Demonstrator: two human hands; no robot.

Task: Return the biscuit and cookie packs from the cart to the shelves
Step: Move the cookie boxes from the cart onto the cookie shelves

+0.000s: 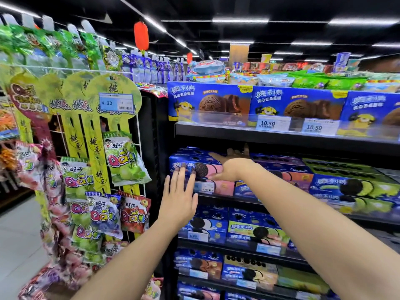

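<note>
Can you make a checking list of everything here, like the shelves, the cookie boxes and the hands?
Surface: black shelves in tiers, with price tags on the edges.
Job's things: blue-and-pink cookie box on the second tier, at the left end of its row.
Clutter: nothing seen.
Hands: left hand flat, fingertips on the box front; right hand with fingers spread, at the box's right end.
Cables: nothing seen.
Surroundings: rack of candy bags on the left; red lantern overhead.

One cam, head-worn, wide-angle, edges bowed. Looks fwd & slightly down at shelves [205, 132], close: left hand [179, 200] & right hand [231, 167] reach them. Candy rack [93, 148] fills left side.
</note>
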